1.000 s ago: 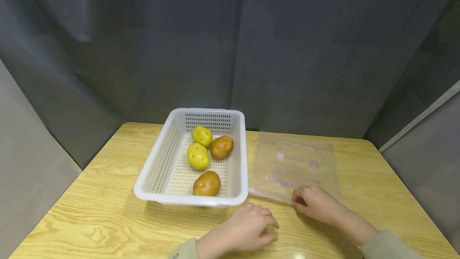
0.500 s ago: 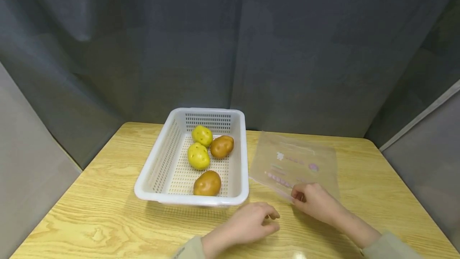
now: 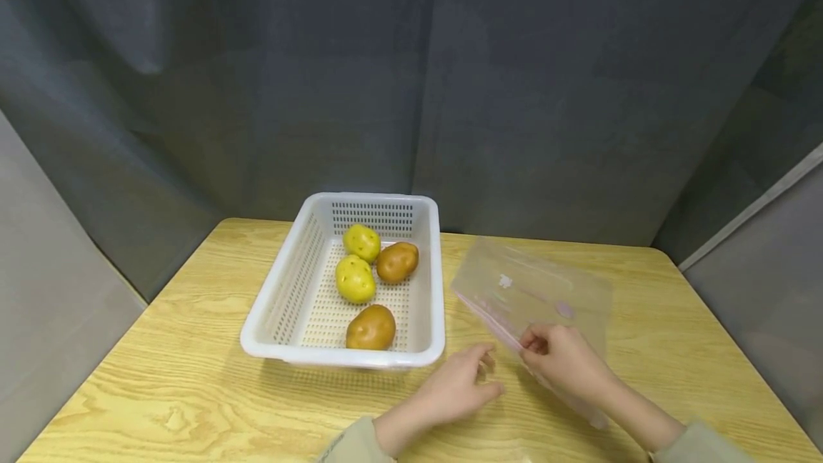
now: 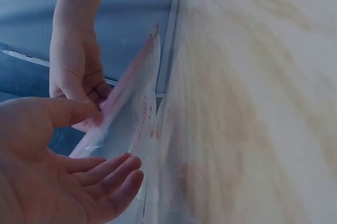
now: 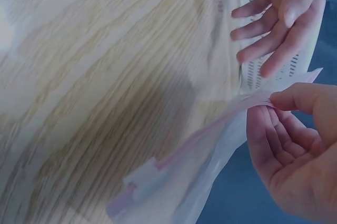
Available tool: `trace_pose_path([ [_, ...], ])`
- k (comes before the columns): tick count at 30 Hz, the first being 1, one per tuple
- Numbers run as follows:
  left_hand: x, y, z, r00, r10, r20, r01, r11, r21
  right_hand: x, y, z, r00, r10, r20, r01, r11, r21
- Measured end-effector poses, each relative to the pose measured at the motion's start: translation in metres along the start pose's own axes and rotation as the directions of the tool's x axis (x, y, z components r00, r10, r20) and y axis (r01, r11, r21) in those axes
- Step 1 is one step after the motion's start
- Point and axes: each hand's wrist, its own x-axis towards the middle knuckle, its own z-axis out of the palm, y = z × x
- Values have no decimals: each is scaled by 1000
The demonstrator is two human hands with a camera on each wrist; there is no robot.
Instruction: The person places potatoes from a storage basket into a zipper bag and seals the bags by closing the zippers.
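A clear plastic zip bag (image 3: 527, 284) with a pink strip along its near edge and a white slider (image 5: 143, 177) lies tilted, that edge lifted off the table. My right hand (image 3: 566, 363) pinches the pink edge between thumb and fingers. Beside it, my left hand (image 3: 453, 388) has its fingers apart and loosely bent, holding nothing. In the left wrist view the left thumb and fingers (image 4: 113, 179) spread on either side of the bag's edge.
Left of the bag stands a white perforated basket (image 3: 257, 320). Inside are two yellow potatoes (image 3: 355, 279) and two brown potatoes (image 3: 371, 328). Dark cloth (image 3: 411, 91) hangs behind the wooden table (image 3: 167, 377).
My right hand has raised the near edge of the zip bag, which lay flat before. My left hand has moved slightly up and right towards it, its fingers spreading.
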Motion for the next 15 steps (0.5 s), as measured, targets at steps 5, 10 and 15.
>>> trace_pose_path([
  [5, 6, 0, 0, 999, 4, -33, -9, 987, -161, -1, -5, -4, 999, -26, 28, 24, 996, 85],
  [10, 10, 3, 1, 997, 6, -73, -25, 964, -266, -2, -9, -7, 997, -53, 55, 44, 988, 151],
  [15, 12, 5, 2, 995, -46, -86, 17, 949, -313, -5, -12, -8, 992, -108, 72, 95, 981, 167],
])
